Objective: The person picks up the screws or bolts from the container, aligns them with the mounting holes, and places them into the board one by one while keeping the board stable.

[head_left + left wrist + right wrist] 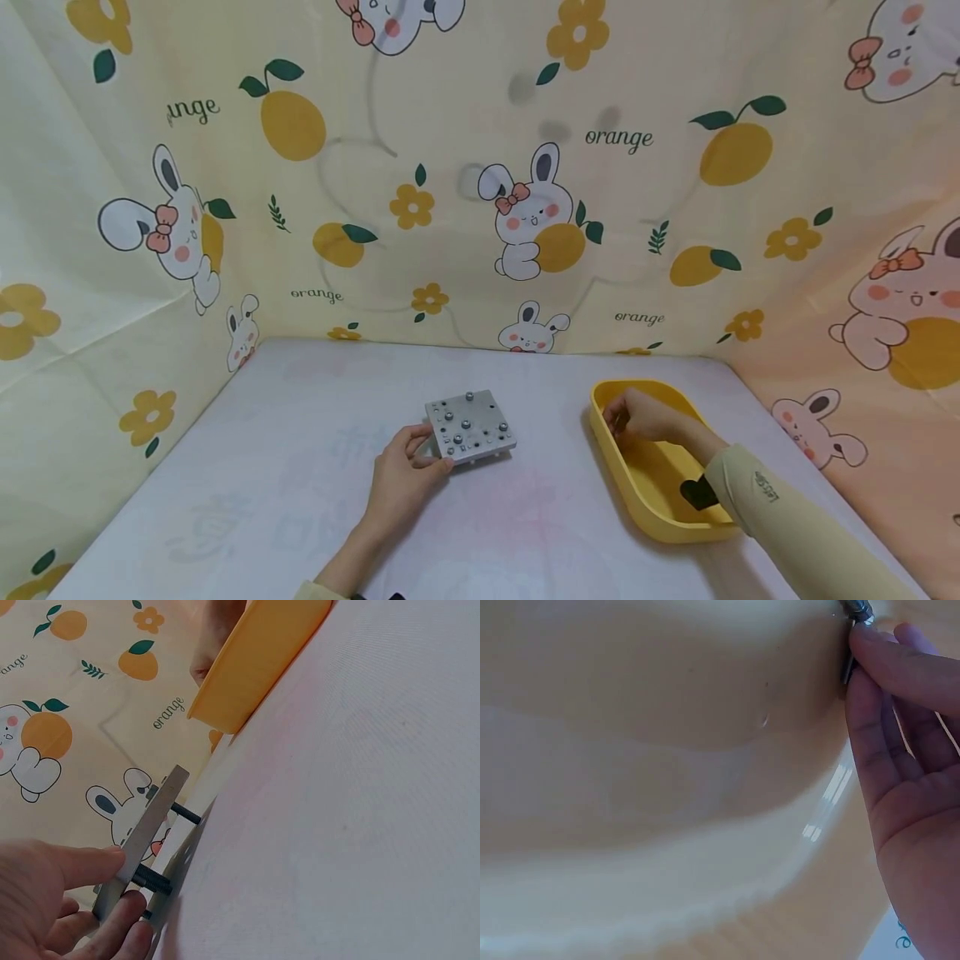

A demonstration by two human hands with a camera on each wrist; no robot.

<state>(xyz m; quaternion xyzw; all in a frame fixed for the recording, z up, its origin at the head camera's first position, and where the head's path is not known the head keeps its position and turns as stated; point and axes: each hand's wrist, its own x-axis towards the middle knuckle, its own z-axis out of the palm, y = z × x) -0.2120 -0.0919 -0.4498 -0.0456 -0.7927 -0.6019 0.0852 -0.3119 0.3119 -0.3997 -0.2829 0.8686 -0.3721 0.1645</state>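
A square grey metal plate [480, 427] with several bolts set in its top is gripped at its left front corner by my left hand [401, 471]. In the left wrist view, the thumb lies on the plate's [154, 825] top face and fingers are beneath, where threaded bolt shanks [152, 879] stick out. My right hand [648, 417] reaches inside the yellow bin [626, 483], near its far left wall. The right wrist view shows thumb and index finger pinching a small metal bolt [857, 610], partly cut off by the frame's top edge.
The bin stands on the right side of the white-covered table [300, 433], its wall rising around the right hand. Printed cloth [450, 208] with rabbits and oranges closes off the back and both sides.
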